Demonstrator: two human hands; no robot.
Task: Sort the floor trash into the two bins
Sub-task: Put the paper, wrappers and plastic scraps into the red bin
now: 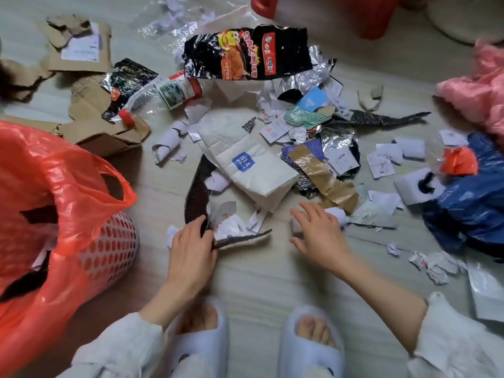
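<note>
Two hands reach into trash scattered over the floor between two lined bins

The left hand (pixel 191 248) pinches a dark dotted strip (pixel 197 192) that curls away toward the far side; the right hand (pixel 319 231) is spread wide, fingers resting on a small rolled white paper (pixel 336 215); just beyond them lies a white bag with a blue label (pixel 245 162), and farther off a black snack wrapper (pixel 245 51), a plastic bottle with a red cap (pixel 166 98) and torn cardboard (pixel 90 105) at far left; the orange-lined white basket (pixel 109 249) stands at near left; the blue-lined bin (pixel 469 203) sits at right, a white box (pixel 418 185) against it; pale slippers (pixel 311 347) show nearest on the floor (pixel 259 282)
</note>
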